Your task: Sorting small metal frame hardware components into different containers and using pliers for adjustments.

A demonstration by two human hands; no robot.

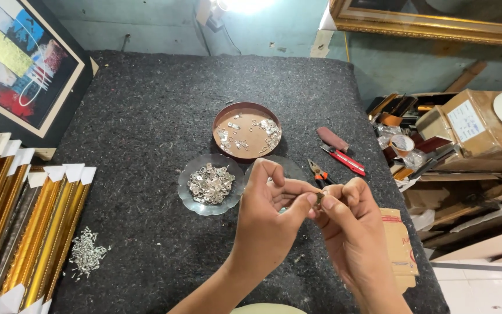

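Leaning at far left, an abstract painting (15, 58) in a dark frame. Below it, gold frame mouldings (24, 227) stacked side by side at the edge of the dark felt table (146, 104), with a loose pile of small silver screws (86, 253) just beside them. Near the middle, a clear glass dish (188, 195) heaped with small silver hanger plates; behind it a round brown tin lid (218, 119) with a scatter of the same hardware.

Raised over the table in front of the dishes, left hand (268, 218), fingers curled and thumb and forefinger pinched shut on a small metal piece (319, 199). Meeting it fingertip to fingertip, right hand (352, 227), likewise closed tight on that same piece, so both grips touching around it; too small and covered to tell its exact shape.

Past the hands, orange-handled pliers (319, 172), then a red utility knife (344, 160) near a dark red block (332, 138). Far right, a cardboard box (477, 122) amid clutter off the table.
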